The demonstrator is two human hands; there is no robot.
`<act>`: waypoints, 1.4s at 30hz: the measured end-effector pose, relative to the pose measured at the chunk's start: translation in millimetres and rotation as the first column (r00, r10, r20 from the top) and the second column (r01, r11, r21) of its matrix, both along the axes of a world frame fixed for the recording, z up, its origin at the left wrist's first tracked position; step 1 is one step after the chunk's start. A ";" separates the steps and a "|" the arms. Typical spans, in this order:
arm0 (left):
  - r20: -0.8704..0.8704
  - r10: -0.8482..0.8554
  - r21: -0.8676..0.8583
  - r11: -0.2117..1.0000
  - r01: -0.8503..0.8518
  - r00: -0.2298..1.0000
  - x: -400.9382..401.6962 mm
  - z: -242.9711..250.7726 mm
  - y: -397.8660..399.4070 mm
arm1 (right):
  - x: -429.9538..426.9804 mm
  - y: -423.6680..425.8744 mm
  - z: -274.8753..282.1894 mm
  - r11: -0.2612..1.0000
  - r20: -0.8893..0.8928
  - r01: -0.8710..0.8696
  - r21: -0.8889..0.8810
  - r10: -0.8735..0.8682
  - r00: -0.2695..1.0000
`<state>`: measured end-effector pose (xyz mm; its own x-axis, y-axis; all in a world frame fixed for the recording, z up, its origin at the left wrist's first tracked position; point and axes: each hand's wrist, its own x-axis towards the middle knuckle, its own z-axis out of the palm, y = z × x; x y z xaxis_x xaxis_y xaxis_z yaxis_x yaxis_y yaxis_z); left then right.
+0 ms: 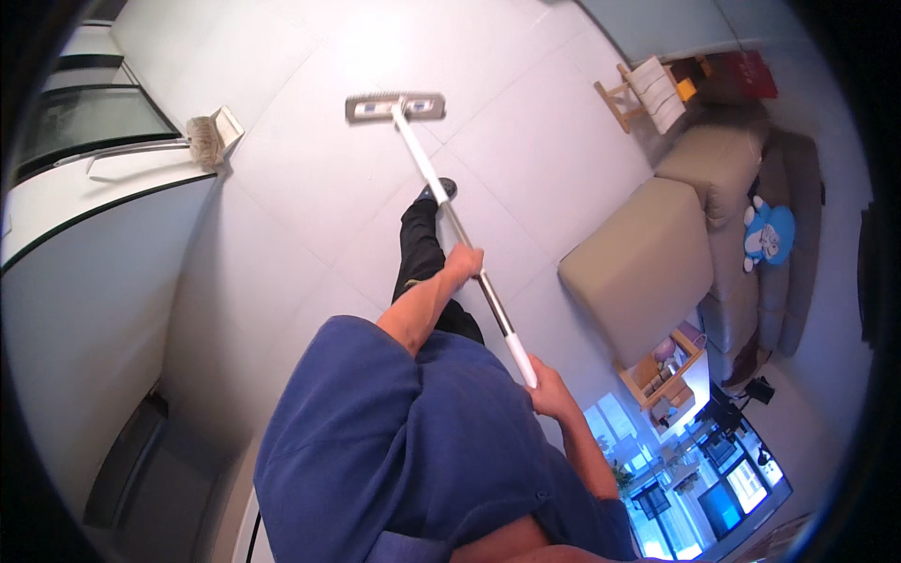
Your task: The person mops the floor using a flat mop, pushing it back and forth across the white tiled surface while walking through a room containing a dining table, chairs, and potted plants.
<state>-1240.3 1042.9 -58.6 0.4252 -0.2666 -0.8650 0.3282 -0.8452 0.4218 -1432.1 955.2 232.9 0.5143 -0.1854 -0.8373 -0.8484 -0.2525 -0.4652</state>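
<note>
A flat mop lies across the view, its grey rectangular head (357, 110) resting on the pale tiled floor (317, 190). From the head a pole (497, 304) with white and metal sections slants down toward my body. Around the metal middle section, my left hand (464, 262) is closed. My right hand (552, 391) grips the white upper end of the pole, near my waist. One foot in a dark shoe (445, 187) is beneath the pole, partly hidden by it.
At left, a broom (204, 141) and a dustpan (229, 131) stand by a white cabinet. On the right is a beige sofa (647, 260) with a blue plush toy (770, 233). A wooden folding stool (623, 102) stands beyond it; a wooden-framed table (637, 390) is nearer.
</note>
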 end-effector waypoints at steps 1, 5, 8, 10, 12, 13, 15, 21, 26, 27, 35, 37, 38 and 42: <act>-0.011 -0.013 0.005 1.000 0.013 1.000 -18.4 4.4 9.4 | -13.6 4.0 13.1 0.992 -0.145 0.085 0.091 -0.071 0.987; 0.042 -0.423 -0.084 0.901 0.425 0.905 -70.1 20.8 25.7 | -65.7 -2.0 53.7 0.954 -0.234 0.246 0.173 -0.203 0.951; -0.160 -0.142 -0.086 0.988 0.129 0.977 -111.3 60.6 7.8 | -118.0 -4.7 91.6 0.947 -0.182 0.311 0.083 -0.292 0.939; -0.291 -0.100 -0.081 0.994 0.079 0.952 -110.3 93.2 -6.5 | -142.6 1.7 101.2 0.905 -0.151 0.424 0.042 -0.414 0.898; -0.189 -0.100 -0.154 0.986 0.071 0.977 -107.1 103.9 -14.5 | -140.2 9.3 99.6 0.897 -0.123 0.441 0.023 -0.435 0.892; -0.144 -0.180 -0.169 0.973 0.155 0.973 -93.3 105.6 -27.5 | -133.8 13.7 97.8 0.887 -0.087 0.462 0.000 -0.460 0.884; -0.115 -0.016 -0.218 0.976 -0.010 0.993 -66.5 100.6 -49.6 | -100.5 17.6 89.2 0.889 -0.075 0.457 -0.038 -0.458 0.886; 0.050 -0.093 -0.195 0.976 0.101 0.994 94.7 29.7 -104.5 | 88.2 29.2 -1.6 0.894 -0.019 0.447 -0.040 -0.448 0.894; -0.067 -0.170 -0.165 0.974 0.157 0.983 117.9 9.4 -84.3 | 117.5 38.4 -22.1 0.949 -0.169 0.317 0.004 -0.311 0.935; -0.075 -0.191 -0.196 0.965 0.173 0.979 93.3 5.9 -73.8 | 77.9 43.8 -21.4 0.978 -0.170 0.201 -0.057 -0.208 0.963; -0.295 -0.454 -0.230 0.888 0.399 0.840 -94.3 68.3 57.3 | -68.8 64.3 85.9 0.991 -0.340 0.110 -0.080 -0.131 0.931; -0.580 -0.191 -0.094 0.981 0.169 0.792 -75.0 85.0 56.6 | -57.5 60.1 94.8 0.987 -0.304 0.133 -0.092 -0.155 0.940; -0.447 -0.351 -0.157 0.936 0.315 0.822 -73.2 84.0 57.7 | -49.1 57.0 93.9 0.986 -0.273 0.141 -0.092 -0.161 0.948; -0.401 0.065 0.019 0.998 -0.063 0.914 -2.8 68.2 43.5 | -26.7 37.8 39.2 0.993 -0.087 0.067 -0.102 -0.076 0.993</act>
<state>-1243.1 1086.4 9.6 0.0581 -0.2452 -0.9677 0.5225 -0.8185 0.2388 -1458.8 993.0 272.2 0.4198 -0.3031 -0.8555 -0.9034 -0.2302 -0.3617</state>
